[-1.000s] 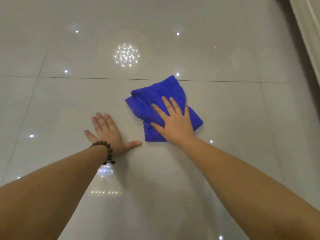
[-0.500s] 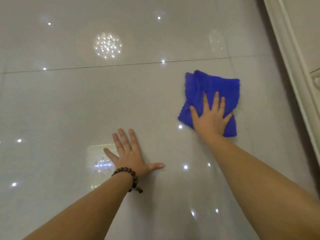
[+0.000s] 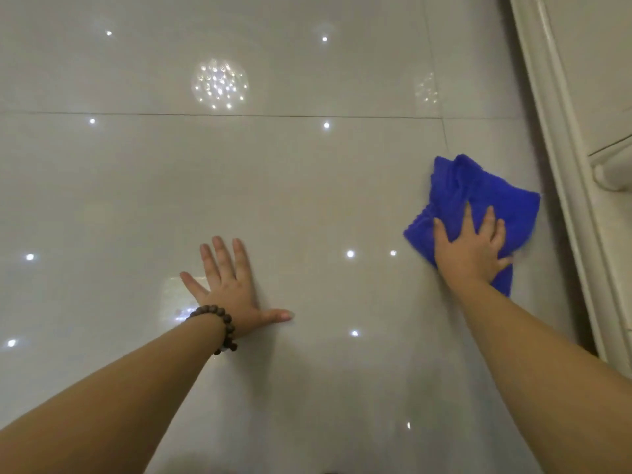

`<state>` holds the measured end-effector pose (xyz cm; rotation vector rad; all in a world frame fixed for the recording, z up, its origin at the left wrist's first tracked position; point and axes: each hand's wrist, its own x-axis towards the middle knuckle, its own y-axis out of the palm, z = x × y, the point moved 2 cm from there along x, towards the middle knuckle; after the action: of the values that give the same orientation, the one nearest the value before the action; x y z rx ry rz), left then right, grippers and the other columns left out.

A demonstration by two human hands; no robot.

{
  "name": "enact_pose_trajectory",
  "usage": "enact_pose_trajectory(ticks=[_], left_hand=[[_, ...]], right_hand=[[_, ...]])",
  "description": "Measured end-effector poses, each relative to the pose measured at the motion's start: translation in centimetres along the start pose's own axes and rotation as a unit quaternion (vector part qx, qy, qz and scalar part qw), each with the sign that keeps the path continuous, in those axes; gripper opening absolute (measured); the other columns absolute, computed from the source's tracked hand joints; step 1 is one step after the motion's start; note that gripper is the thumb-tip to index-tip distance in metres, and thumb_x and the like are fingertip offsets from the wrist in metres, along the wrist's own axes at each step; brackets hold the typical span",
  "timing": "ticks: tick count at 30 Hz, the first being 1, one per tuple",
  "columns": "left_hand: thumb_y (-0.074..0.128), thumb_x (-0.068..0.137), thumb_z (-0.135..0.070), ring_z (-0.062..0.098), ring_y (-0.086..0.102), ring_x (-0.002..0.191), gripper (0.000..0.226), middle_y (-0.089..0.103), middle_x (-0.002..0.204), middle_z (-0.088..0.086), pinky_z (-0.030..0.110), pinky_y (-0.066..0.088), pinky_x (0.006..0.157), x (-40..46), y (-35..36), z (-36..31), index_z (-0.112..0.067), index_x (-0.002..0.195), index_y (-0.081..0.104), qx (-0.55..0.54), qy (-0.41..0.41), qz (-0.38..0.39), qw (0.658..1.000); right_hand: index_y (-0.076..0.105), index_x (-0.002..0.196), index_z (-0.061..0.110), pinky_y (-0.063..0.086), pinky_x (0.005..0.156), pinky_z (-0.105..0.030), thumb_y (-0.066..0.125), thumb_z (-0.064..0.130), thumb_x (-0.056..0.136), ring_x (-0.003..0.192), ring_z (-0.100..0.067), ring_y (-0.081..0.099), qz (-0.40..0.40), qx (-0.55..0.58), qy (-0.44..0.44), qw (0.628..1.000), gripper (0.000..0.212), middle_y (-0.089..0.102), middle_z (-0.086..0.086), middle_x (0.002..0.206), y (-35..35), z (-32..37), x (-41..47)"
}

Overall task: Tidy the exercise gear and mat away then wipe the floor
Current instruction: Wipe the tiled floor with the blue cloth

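Note:
A crumpled blue cloth (image 3: 485, 196) lies on the glossy pale tiled floor (image 3: 307, 186) at the right, close to the wall's skirting. My right hand (image 3: 470, 249) presses flat on the cloth's near part, fingers spread over it. My left hand (image 3: 232, 289) rests palm down on the bare floor at centre left, fingers apart, holding nothing; a brown bead bracelet sits on its wrist. No exercise gear or mat is in view.
A cream skirting board (image 3: 561, 165) runs along the right edge, with a white fixture (image 3: 612, 169) beyond it. Ceiling lights reflect off the tiles. Grout lines cross the floor at the back and right.
My right hand has slid the blue cloth to the right, from near the middle of the floor to beside the skirting. My left hand stays planted on the floor.

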<state>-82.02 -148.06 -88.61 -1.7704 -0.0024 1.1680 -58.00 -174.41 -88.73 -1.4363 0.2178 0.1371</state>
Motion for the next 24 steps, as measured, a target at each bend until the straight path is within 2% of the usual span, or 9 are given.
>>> enact_pose_trajectory(ticks=[2, 5, 8, 10, 12, 15, 17, 20, 24], left_hand=[[0.050, 0.049, -0.094, 0.034, -0.037, 0.137, 0.149, -0.042, 0.148, 0.013, 0.068, -0.007, 0.108, -0.4, -0.3, -0.1, -0.016, 0.140, -0.038, -0.011, 0.006, -0.023, 1.000], [0.054, 0.055, -0.088, 0.027, -0.021, 0.145, 0.140, -0.026, 0.157, 0.010, 0.058, 0.000, 0.115, -2.4, -0.7, 1.8, -0.018, 0.149, -0.023, -0.052, -0.002, -0.100, 0.994], [0.045, 0.047, -0.097, 0.026, -0.015, 0.147, 0.144, -0.022, 0.158, 0.009, 0.059, 0.005, 0.114, -6.0, 0.6, 8.3, -0.018, 0.149, -0.021, -0.069, -0.159, -0.119, 0.978], [0.039, 0.044, -0.100, 0.028, -0.013, 0.147, 0.147, -0.022, 0.158, 0.010, 0.063, 0.011, 0.113, -8.3, 2.1, 13.2, -0.016, 0.148, -0.023, -0.093, -0.277, -0.094, 0.952], [0.034, 0.044, -0.100, 0.029, -0.012, 0.147, 0.146, -0.021, 0.158, 0.010, 0.064, 0.012, 0.112, -9.7, 3.4, 16.7, -0.015, 0.148, -0.023, -0.113, -0.320, -0.080, 0.937], [0.035, 0.053, -0.097, 0.028, -0.013, 0.147, 0.139, -0.019, 0.159, 0.011, 0.063, 0.012, 0.113, -10.5, 5.0, 18.6, -0.013, 0.149, -0.019, -0.119, -0.288, -0.073, 0.947], [0.040, 0.061, -0.092, 0.028, -0.016, 0.146, 0.133, -0.022, 0.158, 0.012, 0.064, 0.012, 0.113, -10.4, 5.9, 18.9, -0.011, 0.149, -0.019, -0.126, -0.259, -0.076, 0.954], [0.039, 0.064, -0.091, 0.026, -0.016, 0.146, 0.129, -0.021, 0.158, 0.010, 0.064, 0.009, 0.113, -10.4, 6.2, 19.3, -0.013, 0.150, -0.018, -0.141, -0.251, -0.083, 0.954], [0.038, 0.068, -0.088, 0.024, -0.017, 0.146, 0.120, -0.019, 0.160, 0.002, 0.064, 0.006, 0.113, -11.3, 6.5, 21.5, -0.020, 0.151, -0.016, -0.169, -0.235, -0.119, 0.950]], right_hand=[[0.018, 0.149, 0.036, 0.015, 0.108, -0.065, 0.032, 0.066, 0.089, 0.146, -0.024, 0.004, -0.014, -0.014, -0.062, 0.998, 0.069, 0.007, 0.001, 0.160, 2.1, 4.8, -4.6], [0.031, 0.145, 0.039, 0.021, 0.105, -0.061, 0.037, 0.065, 0.086, 0.144, -0.025, 0.020, -0.007, -0.063, -0.331, 0.941, 0.065, 0.023, -0.001, 0.157, 5.4, 10.6, -14.3], [0.039, 0.141, 0.039, 0.031, 0.104, -0.057, 0.042, 0.064, 0.083, 0.140, -0.024, 0.031, 0.025, -0.092, -0.492, 0.865, 0.064, 0.031, -0.001, 0.153, 6.1, 10.8, -17.2], [0.038, 0.141, 0.040, 0.033, 0.102, -0.055, 0.040, 0.065, 0.082, 0.139, -0.022, 0.031, 0.012, -0.088, -0.462, 0.882, 0.065, 0.031, 0.000, 0.153, 5.1, 8.7, -13.9], [0.035, 0.143, 0.039, 0.028, 0.103, -0.057, 0.034, 0.067, 0.080, 0.140, -0.023, 0.025, -0.016, -0.073, -0.324, 0.943, 0.069, 0.028, -0.001, 0.154, 3.7, 5.2, -9.6], [0.028, 0.147, 0.032, 0.017, 0.108, -0.063, 0.031, 0.068, 0.083, 0.142, -0.027, 0.015, -0.009, -0.004, -0.076, 0.997, 0.073, 0.019, -0.006, 0.156, 1.6, 1.5, -6.9], [0.026, 0.148, 0.030, 0.014, 0.109, -0.064, 0.034, 0.066, 0.088, 0.143, -0.028, 0.011, -0.007, 0.009, -0.031, 0.999, 0.070, 0.016, -0.007, 0.157, 2.1, 2.9, -9.3], [0.030, 0.147, 0.032, 0.018, 0.107, -0.062, 0.039, 0.063, 0.089, 0.143, -0.027, 0.016, -0.022, -0.027, -0.212, 0.977, 0.066, 0.021, -0.006, 0.156, 5.7, 9.3, -17.3], [0.035, 0.143, 0.039, 0.021, 0.108, -0.060, 0.041, 0.065, 0.084, 0.142, -0.024, 0.025, 0.015, -0.073, -0.544, 0.836, 0.065, 0.031, -0.002, 0.153, 10.1, 16.6, -28.7]])
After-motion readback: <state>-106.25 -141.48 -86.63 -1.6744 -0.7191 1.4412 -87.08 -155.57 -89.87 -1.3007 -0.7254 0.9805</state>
